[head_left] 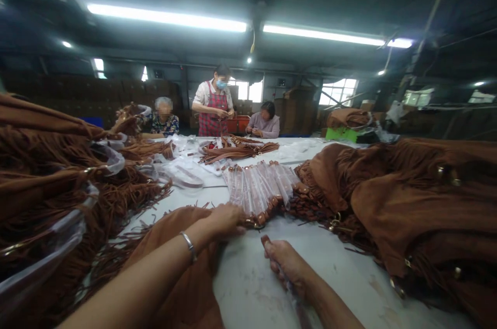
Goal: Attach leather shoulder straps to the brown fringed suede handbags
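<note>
My right hand (pixel 288 264) is closed around a brown strap (pixel 265 240) whose end pokes out past the thumb. Clear plastic wrap trails from it below the fist. My left hand (pixel 228 219), with a silver bangle at the wrist, reaches palm down over the edge of a brown fringed bag (pixel 171 246). Its fingers are curled and slightly blurred; what they hold, if anything, is hidden. Just beyond those fingertips lies a row of plastic-wrapped straps (pixel 259 187) with brown ends and gold-coloured fittings.
Brown fringed bags (pixel 423 205) are heaped on the right, and more bags (pixel 50 163) on the left. Loose brown straps (pixel 240 148) lie farther back on the white table (pixel 248 282). Across it are a standing person in a checked apron (pixel 212 111) and two other people.
</note>
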Motion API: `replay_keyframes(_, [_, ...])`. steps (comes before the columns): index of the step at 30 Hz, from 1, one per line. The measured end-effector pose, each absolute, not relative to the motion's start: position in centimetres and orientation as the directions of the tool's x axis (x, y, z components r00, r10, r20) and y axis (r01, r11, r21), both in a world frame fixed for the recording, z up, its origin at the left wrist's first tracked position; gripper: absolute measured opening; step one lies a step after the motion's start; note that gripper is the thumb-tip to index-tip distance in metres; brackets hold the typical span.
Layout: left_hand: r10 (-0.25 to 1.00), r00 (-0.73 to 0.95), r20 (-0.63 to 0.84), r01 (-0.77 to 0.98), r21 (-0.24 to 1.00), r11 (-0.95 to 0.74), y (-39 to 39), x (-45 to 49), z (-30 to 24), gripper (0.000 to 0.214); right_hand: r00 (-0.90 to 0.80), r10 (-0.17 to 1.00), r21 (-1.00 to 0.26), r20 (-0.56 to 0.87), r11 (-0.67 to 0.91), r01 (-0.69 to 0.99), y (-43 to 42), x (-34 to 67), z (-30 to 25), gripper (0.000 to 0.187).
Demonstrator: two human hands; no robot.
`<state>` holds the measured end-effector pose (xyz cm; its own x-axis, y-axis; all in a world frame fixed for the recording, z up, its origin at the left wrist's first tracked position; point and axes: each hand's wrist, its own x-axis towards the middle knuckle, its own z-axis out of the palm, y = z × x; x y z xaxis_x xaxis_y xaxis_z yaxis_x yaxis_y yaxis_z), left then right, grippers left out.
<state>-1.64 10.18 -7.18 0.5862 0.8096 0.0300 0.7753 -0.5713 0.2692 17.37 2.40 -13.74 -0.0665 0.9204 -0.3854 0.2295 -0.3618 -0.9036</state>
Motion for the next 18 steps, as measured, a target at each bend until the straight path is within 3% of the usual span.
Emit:
replay_keyframes(3, [0.836,0.549,-0.016,0.825,0.169,-0.539,12.3,-1.6,-9.2,0.041,0.012,0.965,-0.918,-0.262,-0.253,0.305,2.9,16.1,-14.9,0.023])
replay_keyframes(7, [0.856,0.513,-0.07,0.855,0.132,-0.502,13.5,-1.8,-10.2,0.05,0.039,0.992,-0.896,-0.117,-0.122,0.426,3.0,15.7,-15.6,0.018])
replay_keyframes(11, [0.804,0.57,-0.17,0.82,0.166,-0.547,13.7,-2.4,-8.3,0.051,0.014,0.986,-0.903,-0.168,-0.16,0.4,3.2,16.3,-16.2,0.019])
replay_keyframes(14, [0.735,0.624,-0.266,0.781,0.239,-0.577,13.6,-2.8,-6.1,0.051,0.008,0.98,-0.953,-0.201,-0.198,0.231,3.5,16.8,-16.9,0.028])
replay_keyframes(18, [0.557,0.696,-0.454,0.714,0.522,-0.467,12.2,-1.4,-4.6,0.037,0.009,0.973,-0.973,-0.231,-0.23,-0.011,3.4,16.9,-16.3,0.04])
